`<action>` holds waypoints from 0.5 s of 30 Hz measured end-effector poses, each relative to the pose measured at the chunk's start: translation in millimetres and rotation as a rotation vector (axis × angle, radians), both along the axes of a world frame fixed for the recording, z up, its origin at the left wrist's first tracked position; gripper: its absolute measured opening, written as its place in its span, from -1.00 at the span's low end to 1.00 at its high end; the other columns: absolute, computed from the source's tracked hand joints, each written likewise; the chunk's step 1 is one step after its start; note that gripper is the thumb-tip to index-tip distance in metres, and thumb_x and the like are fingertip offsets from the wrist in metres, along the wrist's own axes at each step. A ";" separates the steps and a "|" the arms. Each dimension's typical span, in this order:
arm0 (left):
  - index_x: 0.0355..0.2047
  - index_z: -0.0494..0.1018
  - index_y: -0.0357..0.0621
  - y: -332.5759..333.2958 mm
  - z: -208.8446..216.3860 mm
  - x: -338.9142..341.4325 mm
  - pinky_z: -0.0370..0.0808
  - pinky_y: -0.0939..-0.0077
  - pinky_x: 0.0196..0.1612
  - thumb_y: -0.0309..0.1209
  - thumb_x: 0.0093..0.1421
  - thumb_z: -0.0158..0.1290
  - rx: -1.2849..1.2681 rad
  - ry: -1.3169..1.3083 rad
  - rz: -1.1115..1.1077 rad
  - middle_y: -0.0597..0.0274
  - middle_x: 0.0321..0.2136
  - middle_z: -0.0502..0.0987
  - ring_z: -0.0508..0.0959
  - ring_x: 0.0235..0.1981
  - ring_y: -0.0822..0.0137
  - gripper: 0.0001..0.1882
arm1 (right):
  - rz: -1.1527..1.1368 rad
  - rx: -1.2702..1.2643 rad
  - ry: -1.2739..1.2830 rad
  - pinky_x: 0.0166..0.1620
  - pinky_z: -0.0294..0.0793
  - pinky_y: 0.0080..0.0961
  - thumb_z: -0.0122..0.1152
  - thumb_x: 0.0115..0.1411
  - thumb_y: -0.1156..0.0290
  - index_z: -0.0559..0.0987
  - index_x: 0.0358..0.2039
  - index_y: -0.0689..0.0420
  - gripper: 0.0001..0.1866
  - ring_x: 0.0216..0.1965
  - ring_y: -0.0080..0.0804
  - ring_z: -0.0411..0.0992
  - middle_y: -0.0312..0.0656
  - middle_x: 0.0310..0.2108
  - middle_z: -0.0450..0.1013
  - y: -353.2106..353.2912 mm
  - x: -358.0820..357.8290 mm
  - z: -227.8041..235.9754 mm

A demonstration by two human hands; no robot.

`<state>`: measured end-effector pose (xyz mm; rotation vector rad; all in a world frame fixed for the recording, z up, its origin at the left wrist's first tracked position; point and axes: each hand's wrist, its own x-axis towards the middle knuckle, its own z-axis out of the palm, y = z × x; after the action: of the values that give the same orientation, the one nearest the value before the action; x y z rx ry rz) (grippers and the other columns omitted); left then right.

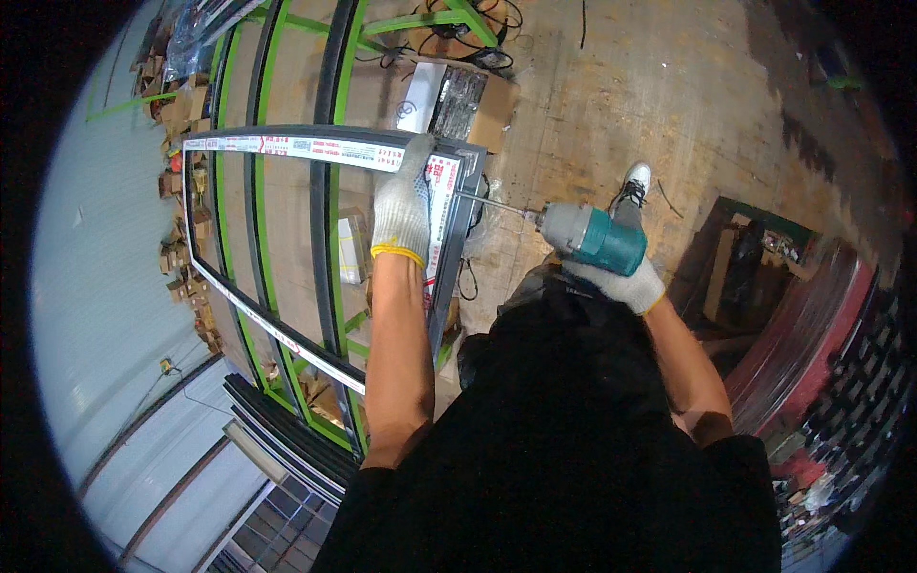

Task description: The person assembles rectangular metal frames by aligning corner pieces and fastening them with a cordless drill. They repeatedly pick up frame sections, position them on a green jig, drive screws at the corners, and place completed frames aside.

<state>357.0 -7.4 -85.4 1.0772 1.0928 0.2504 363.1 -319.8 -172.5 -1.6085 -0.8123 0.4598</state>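
Note:
My left hand, in a white knit glove with a yellow cuff, grips the window frame near its right-hand far corner. The frame is dark, with printed white protective film along its faces. My right hand, gloved too, is wrapped round the teal and grey power driver; its fingers are partly hidden beneath the tool. From the driver's nose a long thin bit points left and reaches the frame's right end piece. Whether a screw sits at the tip is too small to tell.
The frame rests across a rack with green and black bars. Beyond it, boxes and black cables lie on the floor. At right stand an open bin and a red film-wrapped stack. Dark profiles lie at lower left.

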 end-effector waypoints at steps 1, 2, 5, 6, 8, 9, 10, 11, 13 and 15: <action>-0.10 0.59 -0.26 -0.5 0.6 0.0 0.68 0.46 -0.43 -0.32 0.25 0.34 0.003 0.003 -0.006 0.17 -0.35 0.70 0.69 -0.48 0.33 -0.69 | -0.016 -0.020 -0.114 0.11 0.58 -0.20 0.55 0.08 0.40 0.68 -0.02 0.06 -0.59 0.03 -0.03 0.59 -0.10 -0.01 0.62 -0.2 -1.9 -0.8; -0.10 0.59 -0.27 -0.9 1.1 -0.1 0.68 0.47 -0.44 -0.32 0.25 0.34 0.006 0.007 -0.012 0.17 -0.35 0.70 0.69 -0.48 0.34 -0.68 | -0.014 -0.037 -0.216 0.12 0.58 -0.20 0.54 0.09 0.41 0.68 -0.02 0.06 -0.59 0.03 -0.03 0.59 -0.10 0.00 0.62 -0.3 -3.4 -1.5; -0.09 0.59 -0.27 -1.4 1.5 -1.1 0.68 0.45 -0.43 -0.31 0.26 0.35 -0.014 0.029 -0.014 0.15 -0.33 0.70 0.69 -0.47 0.33 -0.67 | -0.021 -0.093 -0.244 0.14 0.57 -0.20 0.53 0.09 0.43 0.68 -0.01 0.05 -0.59 0.03 -0.01 0.58 -0.08 0.00 0.61 -2.3 -5.6 -3.1; -0.08 0.59 -0.27 -1.2 1.3 -1.3 0.69 0.45 -0.42 -0.30 0.26 0.35 -0.017 0.031 -0.014 0.15 -0.32 0.70 0.69 -0.46 0.33 -0.66 | -0.019 -0.110 -0.216 0.15 0.56 -0.20 0.52 0.09 0.43 0.68 -0.01 0.05 -0.59 0.03 -0.01 0.58 -0.08 0.01 0.61 -2.9 -4.8 -3.9; -0.07 0.59 -0.27 -1.0 0.1 -1.6 0.69 0.43 -0.40 -0.32 0.26 0.35 -0.045 -0.025 0.011 0.14 -0.30 0.70 0.70 -0.44 0.31 -0.67 | 0.008 -0.090 -0.315 0.15 0.56 -0.20 0.53 0.09 0.43 0.66 0.01 0.05 -0.56 0.03 -0.01 0.57 -0.07 0.01 0.60 -3.9 0.2 -6.6; -0.06 0.59 -0.26 -0.5 -0.3 -1.9 0.70 0.42 -0.39 -0.32 0.27 0.35 -0.055 -0.058 0.025 0.13 -0.28 0.70 0.70 -0.43 0.30 -0.67 | 0.028 -0.078 -0.371 0.15 0.55 -0.21 0.53 0.09 0.42 0.66 0.03 0.05 -0.55 0.04 -0.01 0.57 -0.07 0.01 0.60 -3.7 3.7 -8.1; -0.05 0.59 -0.26 -0.2 -1.1 -2.1 0.70 0.41 -0.38 -0.34 0.27 0.34 -0.062 -0.030 0.030 0.13 -0.28 0.70 0.70 -0.42 0.29 -0.67 | 0.037 -0.086 -0.385 0.15 0.55 -0.21 0.53 0.10 0.42 0.64 0.06 0.07 -0.52 0.04 -0.04 0.57 -0.07 0.02 0.60 -3.5 5.8 -8.9; -0.05 0.59 -0.26 0.1 -1.7 -2.6 0.70 0.41 -0.37 -0.35 0.27 0.34 -0.069 -0.002 0.036 0.13 -0.27 0.69 0.70 -0.41 0.29 -0.68 | 0.048 -0.096 -0.398 0.15 0.55 -0.22 0.53 0.11 0.42 0.62 0.09 0.08 -0.49 0.04 -0.07 0.58 -0.08 0.03 0.59 -3.5 6.2 -8.6; -0.03 0.58 -0.26 0.6 -3.2 -3.4 0.70 0.40 -0.35 -0.36 0.28 0.33 -0.055 -0.009 0.032 0.13 -0.27 0.69 0.70 -0.40 0.28 -0.67 | 0.049 -0.091 -0.297 0.15 0.56 -0.24 0.48 0.15 0.43 0.57 0.14 0.13 -0.48 0.03 -0.14 0.59 -0.10 0.04 0.59 -2.1 5.7 -7.3; -0.03 0.58 -0.27 1.1 -4.4 -4.8 0.70 0.40 -0.35 -0.36 0.27 0.34 -0.006 -0.070 0.017 0.14 -0.27 0.69 0.70 -0.40 0.29 -0.66 | 0.022 -0.014 -0.069 0.14 0.57 -0.28 0.39 0.22 0.48 0.54 0.16 0.18 -0.52 0.01 -0.23 0.59 -0.13 0.04 0.59 -0.2 2.1 -3.8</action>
<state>352.2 -6.3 -89.8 1.0473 1.0402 0.2961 365.2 -319.9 -176.3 -1.6371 -0.8807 0.4287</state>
